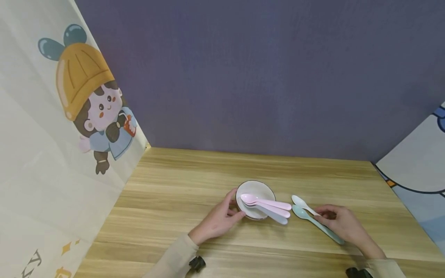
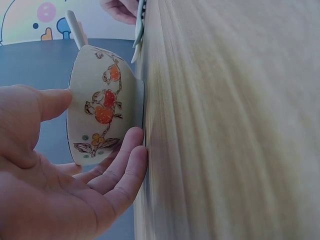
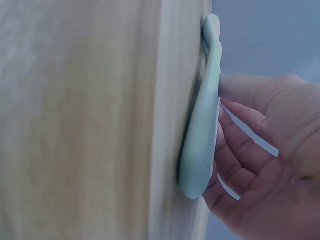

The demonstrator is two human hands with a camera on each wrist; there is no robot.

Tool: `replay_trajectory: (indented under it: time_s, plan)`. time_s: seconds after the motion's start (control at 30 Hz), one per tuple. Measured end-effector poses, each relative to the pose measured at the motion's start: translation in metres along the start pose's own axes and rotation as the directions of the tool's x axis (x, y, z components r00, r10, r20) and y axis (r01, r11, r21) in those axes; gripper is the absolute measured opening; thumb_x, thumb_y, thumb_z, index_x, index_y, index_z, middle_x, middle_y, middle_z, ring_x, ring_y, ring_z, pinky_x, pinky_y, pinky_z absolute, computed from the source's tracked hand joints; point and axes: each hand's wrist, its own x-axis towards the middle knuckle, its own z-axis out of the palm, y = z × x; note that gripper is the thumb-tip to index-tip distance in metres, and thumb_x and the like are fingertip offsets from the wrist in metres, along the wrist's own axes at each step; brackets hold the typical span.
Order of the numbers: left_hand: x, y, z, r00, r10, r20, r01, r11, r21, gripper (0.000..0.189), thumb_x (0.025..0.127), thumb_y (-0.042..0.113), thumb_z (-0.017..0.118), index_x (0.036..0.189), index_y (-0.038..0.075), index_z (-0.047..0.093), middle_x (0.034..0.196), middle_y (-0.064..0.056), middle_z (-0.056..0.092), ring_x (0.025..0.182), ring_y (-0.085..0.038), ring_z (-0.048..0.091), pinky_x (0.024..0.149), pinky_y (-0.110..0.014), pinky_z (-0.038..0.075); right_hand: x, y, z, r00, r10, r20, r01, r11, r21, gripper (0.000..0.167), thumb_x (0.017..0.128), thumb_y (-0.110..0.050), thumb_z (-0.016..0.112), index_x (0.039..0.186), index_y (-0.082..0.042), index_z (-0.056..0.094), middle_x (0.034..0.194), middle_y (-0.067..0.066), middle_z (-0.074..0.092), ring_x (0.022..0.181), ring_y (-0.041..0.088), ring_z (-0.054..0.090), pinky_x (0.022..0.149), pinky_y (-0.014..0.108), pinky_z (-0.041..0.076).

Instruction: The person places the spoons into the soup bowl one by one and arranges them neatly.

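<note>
My left hand (image 1: 216,224) holds a small white bowl (image 1: 255,188) at its left side, thumb near the rim and fingers along the wall. In the left wrist view the bowl (image 2: 102,107) shows painted red and orange birds and leaves. Two pink spoons (image 1: 269,202) and a pale blue-grey spoon (image 1: 276,217) lean in it, handles sticking out to the right. To the right, my right hand (image 1: 344,224) pinches a white spoon (image 1: 299,201) by its handle, which the fingers partly hide. Just in front of that lies a mint-green spoon (image 1: 323,228) on the table.
The wood-grain table (image 1: 194,170) runs back to a dark blue-grey panel (image 1: 243,77). A white cloth with a cartoon child (image 1: 104,108) hangs at the left, and another printed panel (image 1: 413,166) borders the right side.
</note>
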Motion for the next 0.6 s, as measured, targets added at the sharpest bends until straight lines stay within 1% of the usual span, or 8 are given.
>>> replay_trajectory:
  time_s: [0.27, 0.47, 0.6]
  plan:
    - [-0.0004, 0.0002, -0.0002, 1.0, -0.003, -0.003, 0.003, 1.0, -0.007, 0.082, 0.104, 0.034, 0.07, 0.17, 0.018, 0.025, 0.146, -0.02, 0.061, 0.104, -0.019, 0.073, 0.085, -0.026, 0.06, 0.0011, -0.0002, 0.0016, 0.999, -0.051, -0.02, 0.051, 0.999, 0.001, 0.019, 0.09, -0.014, 0.086, 0.106, -0.006, 0.082, 0.088, -0.001, 0.077, 0.075, -0.005, 0.061, 0.065, 0.02, 0.053]
    - [0.0, -0.0003, 0.0005, 1.0, -0.004, -0.007, 0.004, 1.0, 0.0, 0.08, 0.104, 0.034, 0.071, 0.169, 0.019, 0.027, 0.146, -0.02, 0.062, 0.102, -0.017, 0.073, 0.085, -0.025, 0.06, -0.0009, -0.0002, 0.0022, 0.999, -0.039, -0.016, 0.039, 0.999, 0.001, 0.019, 0.09, -0.017, 0.086, 0.106, -0.007, 0.082, 0.087, -0.003, 0.076, 0.074, -0.004, 0.061, 0.064, 0.02, 0.052]
    - [0.0004, -0.0002, 0.0004, 1.0, -0.001, -0.002, 0.001, 1.0, 0.001, 0.081, 0.104, 0.034, 0.07, 0.169, 0.017, 0.026, 0.147, -0.021, 0.061, 0.104, -0.019, 0.073, 0.086, -0.027, 0.061, -0.0009, 0.0001, 0.0025, 0.999, -0.033, -0.011, 0.033, 0.999, 0.008, 0.019, 0.091, -0.017, 0.086, 0.106, -0.006, 0.082, 0.087, -0.002, 0.077, 0.074, -0.004, 0.061, 0.064, 0.02, 0.053]
